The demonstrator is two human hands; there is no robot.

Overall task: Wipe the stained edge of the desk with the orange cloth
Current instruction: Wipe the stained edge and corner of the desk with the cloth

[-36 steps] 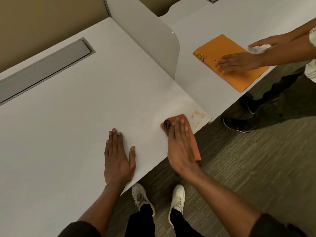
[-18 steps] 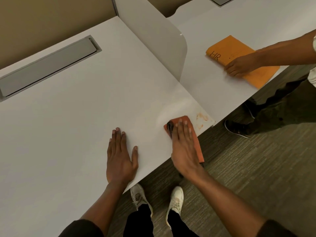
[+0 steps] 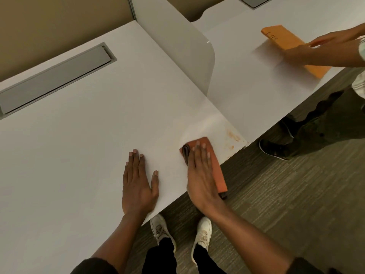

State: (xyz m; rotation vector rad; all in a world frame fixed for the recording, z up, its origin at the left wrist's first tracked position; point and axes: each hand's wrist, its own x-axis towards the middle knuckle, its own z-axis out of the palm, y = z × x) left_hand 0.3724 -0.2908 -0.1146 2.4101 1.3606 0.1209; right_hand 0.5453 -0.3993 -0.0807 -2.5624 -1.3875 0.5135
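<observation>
Left hand (image 3: 138, 186) lies flat, fingers spread; right hand (image 3: 201, 175) presses palm-down, fingers extended together.

- Office, open-plan workstn area.
- White laminate tabletop (image 3: 83, 147) w/ a 2nd identical one (image 3: 246, 80) butted beside it, same height.
- White privacy divider (image 3: 177, 46) w/ rounded corner stands btwn the two.
- Grey flip-lid cable tray (image 3: 53, 80) recessed flush in the near surface; another grey cutout (image 3: 254, 1) at back of the far one.
- Tan fabric partition panel (image 3: 59, 18) behind.
- Grey-brown low-pile commercial carpet (image 3: 286, 204) on floor.
- Orange folder (image 3: 284, 41) w/ handwritten lettering on far surface, under a 2nd person's hands (image 3: 316, 48).
</observation>
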